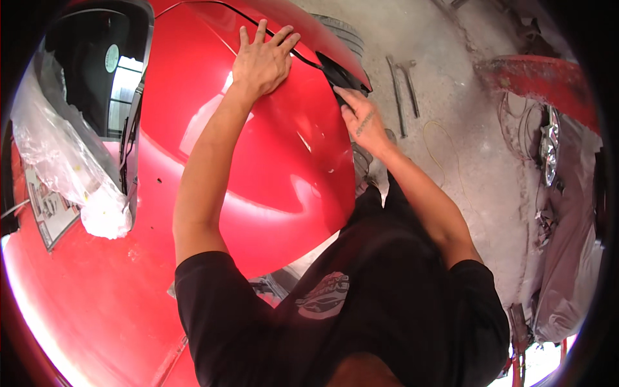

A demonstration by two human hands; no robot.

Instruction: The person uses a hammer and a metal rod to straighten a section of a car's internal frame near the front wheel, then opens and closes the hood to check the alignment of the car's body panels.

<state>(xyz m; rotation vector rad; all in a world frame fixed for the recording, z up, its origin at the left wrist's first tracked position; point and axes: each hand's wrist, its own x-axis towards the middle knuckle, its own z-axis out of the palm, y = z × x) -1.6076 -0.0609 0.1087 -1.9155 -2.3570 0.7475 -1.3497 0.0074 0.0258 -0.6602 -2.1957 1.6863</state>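
Note:
A glossy red car hood [264,155] spreads in front of me. My left hand [264,61] lies flat on it, fingers spread, close to the dark gap [293,55] along its far side. At the hood's front corner is my right hand [364,122], fingers stretched out and thumb apart, with the fingertips at the panel's edge. They are beside a black opening [342,72] between the hood and the neighbouring red panel. Whether any fingertip reaches under the edge, I cannot tell. No tool shows in either hand.
Two long metal tools [406,90] and a thin yellow cord [445,148] lie on the concrete floor. A tire [342,32] stands beyond the car. Clear plastic sheeting [71,142] hangs by the windshield at left. A red car part [541,84] and covered items [567,226] are at right.

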